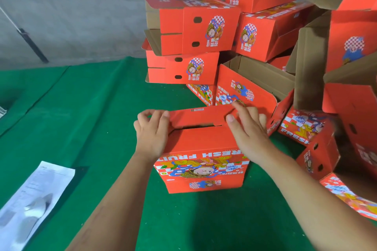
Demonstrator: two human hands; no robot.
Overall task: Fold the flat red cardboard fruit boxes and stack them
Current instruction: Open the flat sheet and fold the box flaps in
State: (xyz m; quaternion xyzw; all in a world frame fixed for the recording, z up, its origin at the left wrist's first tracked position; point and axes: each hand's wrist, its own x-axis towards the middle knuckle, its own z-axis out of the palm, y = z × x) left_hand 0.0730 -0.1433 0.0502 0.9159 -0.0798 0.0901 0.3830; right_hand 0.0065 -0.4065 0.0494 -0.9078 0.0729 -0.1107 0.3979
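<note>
Between the hands: one red box [204, 153], upright on green cloth [91, 118]. Left hand [152, 130] and right hand [247, 126] pinch its top flap [201, 117] at either end. Beyond them: stack [187, 38] of folded boxes.

Both bare forearms reach forward from the lower edge of view, converging toward the middle. Left hand [152, 130]: back of hand up, fingers curled, thumb and fingertips pinching the left end of the red cardboard top flap [199, 116]. Right hand [247, 126]: palm down, fingers spread and bent, thumb hooked at the flap's right end, fingertips over its far edge. Wrists roughly level, set apart.
</note>
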